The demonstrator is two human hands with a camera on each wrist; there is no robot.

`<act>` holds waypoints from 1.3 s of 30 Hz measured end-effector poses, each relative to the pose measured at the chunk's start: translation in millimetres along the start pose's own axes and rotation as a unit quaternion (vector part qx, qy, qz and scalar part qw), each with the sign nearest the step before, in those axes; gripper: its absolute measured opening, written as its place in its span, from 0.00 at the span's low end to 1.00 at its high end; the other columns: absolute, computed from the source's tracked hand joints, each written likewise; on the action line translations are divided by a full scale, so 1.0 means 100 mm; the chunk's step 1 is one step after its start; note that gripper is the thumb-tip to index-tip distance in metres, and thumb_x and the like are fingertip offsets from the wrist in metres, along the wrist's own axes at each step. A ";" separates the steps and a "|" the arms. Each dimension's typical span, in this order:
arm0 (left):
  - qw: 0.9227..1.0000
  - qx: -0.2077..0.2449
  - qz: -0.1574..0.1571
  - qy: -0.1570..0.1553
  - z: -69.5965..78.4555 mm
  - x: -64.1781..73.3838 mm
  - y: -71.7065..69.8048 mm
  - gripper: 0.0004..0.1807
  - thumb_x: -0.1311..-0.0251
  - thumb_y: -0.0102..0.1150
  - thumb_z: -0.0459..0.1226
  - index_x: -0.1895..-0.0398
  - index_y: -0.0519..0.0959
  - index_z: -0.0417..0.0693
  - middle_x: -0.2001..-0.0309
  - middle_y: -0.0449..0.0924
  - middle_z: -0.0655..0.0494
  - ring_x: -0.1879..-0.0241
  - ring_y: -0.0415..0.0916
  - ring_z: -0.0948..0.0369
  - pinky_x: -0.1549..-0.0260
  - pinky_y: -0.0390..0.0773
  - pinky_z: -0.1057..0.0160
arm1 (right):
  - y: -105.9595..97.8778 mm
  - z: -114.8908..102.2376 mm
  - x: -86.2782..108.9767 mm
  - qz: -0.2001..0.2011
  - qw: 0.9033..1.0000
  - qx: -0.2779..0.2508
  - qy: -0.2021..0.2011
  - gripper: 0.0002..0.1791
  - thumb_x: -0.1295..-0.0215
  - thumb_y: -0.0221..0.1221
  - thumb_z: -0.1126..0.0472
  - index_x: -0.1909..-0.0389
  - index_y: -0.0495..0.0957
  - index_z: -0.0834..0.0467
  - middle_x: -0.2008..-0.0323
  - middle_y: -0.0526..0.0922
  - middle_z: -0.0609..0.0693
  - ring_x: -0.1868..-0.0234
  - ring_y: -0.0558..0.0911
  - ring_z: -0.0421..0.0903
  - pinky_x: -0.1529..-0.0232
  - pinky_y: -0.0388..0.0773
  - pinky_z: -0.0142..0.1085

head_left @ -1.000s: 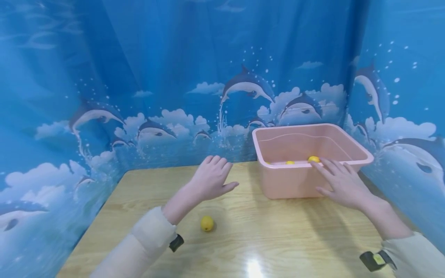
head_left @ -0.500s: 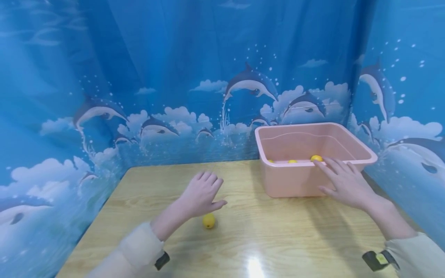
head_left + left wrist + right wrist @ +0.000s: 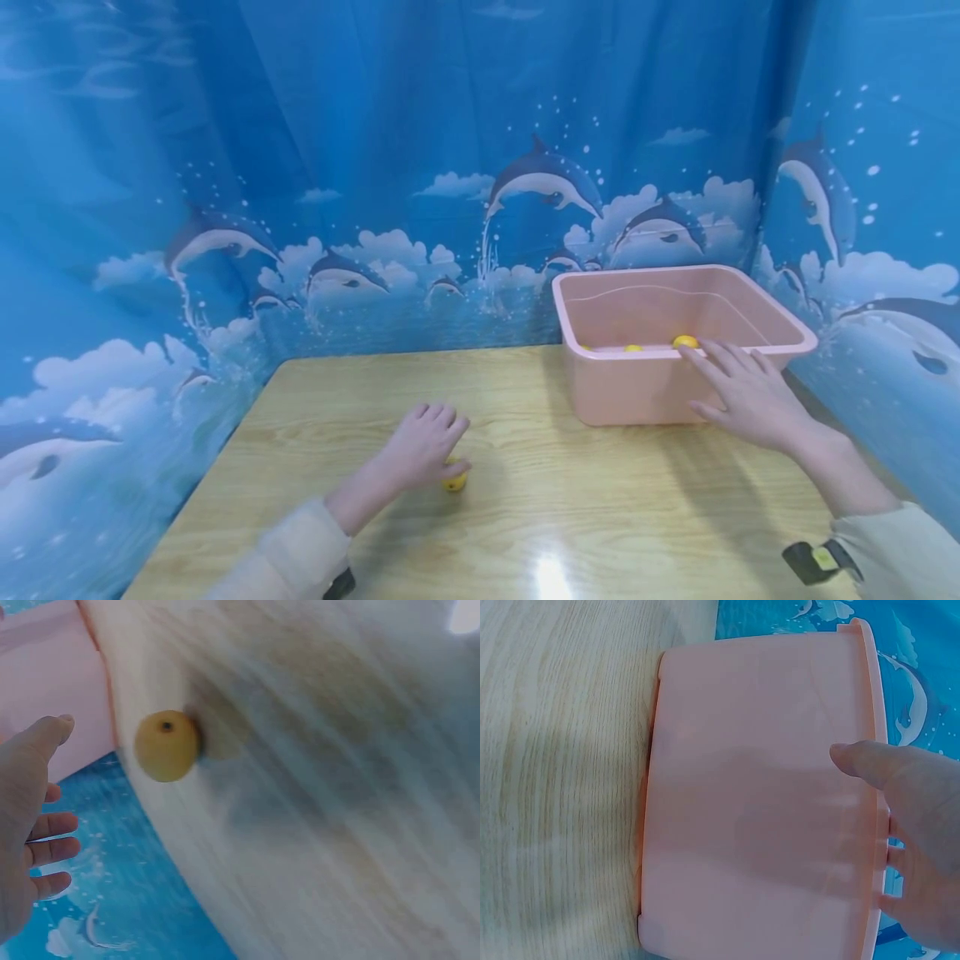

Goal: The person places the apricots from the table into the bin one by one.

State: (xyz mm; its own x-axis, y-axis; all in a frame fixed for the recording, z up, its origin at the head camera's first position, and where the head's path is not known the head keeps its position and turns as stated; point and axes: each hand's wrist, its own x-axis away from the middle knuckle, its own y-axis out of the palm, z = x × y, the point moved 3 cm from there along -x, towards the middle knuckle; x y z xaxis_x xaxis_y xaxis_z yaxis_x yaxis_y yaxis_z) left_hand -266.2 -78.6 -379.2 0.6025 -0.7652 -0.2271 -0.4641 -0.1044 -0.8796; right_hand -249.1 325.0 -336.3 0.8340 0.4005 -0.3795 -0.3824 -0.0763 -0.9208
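A small round yellow fruit (image 3: 455,482), perhaps a lemon, lies on the wooden table (image 3: 517,517). My left hand (image 3: 418,448) hovers just above and behind it, covering part of it in the head view. The left wrist view shows this fruit (image 3: 166,747) whole, with a dark spot at its end and a gap between it and my spread thumb and fingers. At the right, my right hand (image 3: 750,404) has loosely spread fingers at the front rim of a pink plastic tub (image 3: 626,392). Whether those fingertips touch the rim (image 3: 877,787), I cannot tell.
Several yellow fruits (image 3: 684,342) lie inside the tub, partly hidden by its front wall. The tub stands at the table's back right. A blue curtain (image 3: 390,125) printed with dolphins hangs behind the table and along its sides.
My left hand has come down and toward me, from behind the fruit to right over it. My right hand stays at the tub's rim. The camera view has shifted slightly.
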 end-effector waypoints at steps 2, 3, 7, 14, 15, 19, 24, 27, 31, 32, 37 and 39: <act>1.000 -0.001 -0.014 -0.004 0.00 0.02 0.05 0.31 0.50 0.57 0.62 0.55 0.74 0.47 0.65 0.71 0.54 0.64 0.69 0.57 0.61 0.71 0.57 | -0.01 0.00 0.00 0.002 1.000 0.002 -0.002 0.46 0.50 0.67 0.53 0.33 0.56 0.59 0.40 0.62 0.68 0.41 0.61 0.67 0.46 0.53 0.64; 1.000 0.000 -0.019 -0.006 0.01 0.03 0.08 0.31 0.50 0.57 0.62 0.55 0.74 0.47 0.66 0.71 0.54 0.64 0.69 0.57 0.61 0.71 0.57 | -0.01 0.00 0.00 0.004 1.000 0.003 -0.002 0.46 0.50 0.67 0.54 0.33 0.56 0.59 0.40 0.62 0.68 0.41 0.61 0.66 0.46 0.53 0.64; 0.999 -0.002 -0.035 -0.007 0.01 0.08 0.18 0.32 0.50 0.55 0.64 0.58 0.74 0.47 0.66 0.71 0.55 0.64 0.69 0.57 0.60 0.70 0.56 | -0.01 0.01 0.00 0.004 1.000 0.003 -0.002 0.46 0.50 0.67 0.54 0.32 0.55 0.59 0.40 0.62 0.68 0.41 0.61 0.66 0.46 0.52 0.64; 0.999 0.006 -0.035 0.006 0.04 0.14 0.29 0.31 0.49 0.52 0.64 0.62 0.75 0.47 0.68 0.70 0.55 0.65 0.69 0.57 0.61 0.71 0.56 | -0.01 0.01 0.01 0.011 1.000 0.006 -0.005 0.45 0.50 0.67 0.54 0.33 0.57 0.59 0.40 0.62 0.68 0.41 0.62 0.66 0.46 0.53 0.64; 0.999 0.005 -0.037 0.007 0.04 0.14 0.30 0.30 0.49 0.51 0.64 0.62 0.76 0.47 0.67 0.71 0.55 0.64 0.69 0.57 0.60 0.71 0.56 | -0.01 0.01 0.01 0.012 1.000 0.006 -0.006 0.45 0.50 0.67 0.54 0.33 0.57 0.60 0.40 0.62 0.67 0.41 0.62 0.66 0.46 0.53 0.64; 0.998 0.009 -0.059 0.012 0.06 0.15 0.36 0.29 0.47 0.50 0.64 0.64 0.75 0.48 0.68 0.70 0.56 0.65 0.68 0.59 0.61 0.70 0.57 | -0.01 0.02 0.02 0.012 1.000 0.004 -0.004 0.45 0.50 0.67 0.54 0.33 0.57 0.59 0.40 0.62 0.67 0.41 0.61 0.66 0.46 0.53 0.64; 0.997 0.023 -0.079 0.012 0.07 0.16 0.40 0.26 0.46 0.50 0.63 0.65 0.74 0.50 0.70 0.67 0.58 0.67 0.65 0.60 0.63 0.68 0.59 | -0.01 0.01 0.02 0.014 1.000 0.000 -0.006 0.45 0.51 0.67 0.54 0.33 0.57 0.59 0.40 0.62 0.68 0.41 0.61 0.66 0.46 0.52 0.64; 0.996 0.033 -0.081 0.011 0.08 0.17 0.42 0.25 0.47 0.51 0.62 0.66 0.74 0.51 0.71 0.66 0.60 0.69 0.63 0.62 0.65 0.67 0.61 | -0.01 0.01 0.02 0.015 1.000 0.001 -0.008 0.45 0.51 0.68 0.55 0.33 0.57 0.59 0.40 0.62 0.68 0.41 0.61 0.66 0.46 0.53 0.64; 0.996 0.043 -0.080 0.008 0.08 0.16 0.44 0.23 0.48 0.53 0.61 0.68 0.73 0.52 0.71 0.65 0.60 0.70 0.63 0.62 0.65 0.67 0.61 | -0.01 0.01 0.01 0.012 1.000 0.000 -0.008 0.45 0.51 0.67 0.55 0.33 0.56 0.59 0.40 0.62 0.68 0.41 0.61 0.66 0.45 0.52 0.64; 0.996 0.045 -0.080 0.007 0.07 0.16 0.44 0.23 0.48 0.54 0.61 0.68 0.73 0.51 0.71 0.66 0.60 0.69 0.63 0.62 0.65 0.67 0.61 | -0.02 0.01 0.01 0.012 1.000 0.001 -0.008 0.45 0.51 0.67 0.55 0.32 0.56 0.58 0.40 0.62 0.68 0.41 0.61 0.66 0.45 0.52 0.64; 0.995 0.055 -0.082 0.003 0.07 0.15 0.44 0.23 0.49 0.55 0.60 0.67 0.74 0.50 0.69 0.68 0.59 0.67 0.66 0.61 0.62 0.69 0.59 | -0.01 0.00 0.01 0.011 1.000 -0.003 -0.003 0.45 0.50 0.67 0.54 0.32 0.56 0.58 0.40 0.62 0.68 0.41 0.61 0.66 0.46 0.52 0.64; 0.995 0.062 -0.082 0.000 0.07 0.15 0.43 0.23 0.49 0.56 0.60 0.67 0.74 0.50 0.69 0.68 0.59 0.67 0.66 0.61 0.61 0.69 0.58 | -0.01 0.00 0.01 0.010 1.000 -0.005 0.000 0.46 0.50 0.67 0.54 0.32 0.56 0.58 0.40 0.62 0.68 0.41 0.61 0.67 0.46 0.52 0.64</act>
State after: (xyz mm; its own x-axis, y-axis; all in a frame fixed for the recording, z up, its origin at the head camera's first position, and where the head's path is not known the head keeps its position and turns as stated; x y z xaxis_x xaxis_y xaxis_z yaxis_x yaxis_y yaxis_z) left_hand -273.2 -90.0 -423.1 0.6634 -0.7443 -0.0769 -0.2760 -0.1479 -0.9497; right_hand -247.8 326.1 -335.6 0.8262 0.3992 -0.3975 -0.3950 -0.0927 -0.9140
